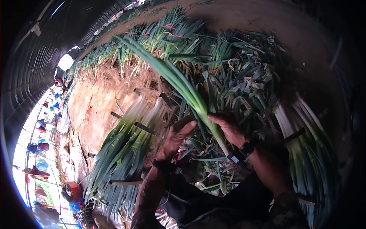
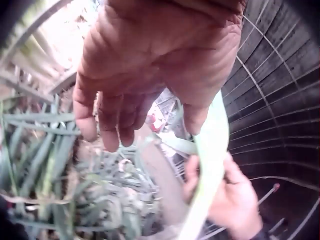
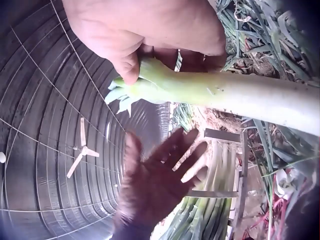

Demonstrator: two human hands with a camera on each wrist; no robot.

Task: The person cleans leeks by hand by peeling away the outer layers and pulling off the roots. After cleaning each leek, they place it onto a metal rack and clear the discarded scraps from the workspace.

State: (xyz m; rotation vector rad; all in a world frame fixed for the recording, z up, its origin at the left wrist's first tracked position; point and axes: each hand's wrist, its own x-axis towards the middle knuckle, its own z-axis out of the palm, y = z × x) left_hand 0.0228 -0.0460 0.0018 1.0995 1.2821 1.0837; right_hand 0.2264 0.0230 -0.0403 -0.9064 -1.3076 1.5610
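Note:
A long green onion (image 1: 192, 97) slants across the middle of the head view, its dark leaves toward the far left and its white end toward the right wrist. My right hand (image 1: 230, 129) grips it with thumb and fingers just where the green turns pale, as the right wrist view also shows on the thick white shank (image 3: 250, 97). Beside the stalk, my left hand (image 1: 177, 135) holds nothing. Its fingers are spread and its palm faces the onion in the right wrist view. In the left wrist view the left thumb overlaps the leaf edge.
Left of me, a metal rack (image 1: 126, 183) holds a bundle of cleaned green onions (image 1: 126, 145); another bundle (image 1: 305, 141) lies at right. Untrimmed onions (image 1: 164, 38) with roots line the back. Loose leaves (image 1: 244, 80) are heaped ahead. A dark ribbed cover (image 1: 42, 49) curves overhead.

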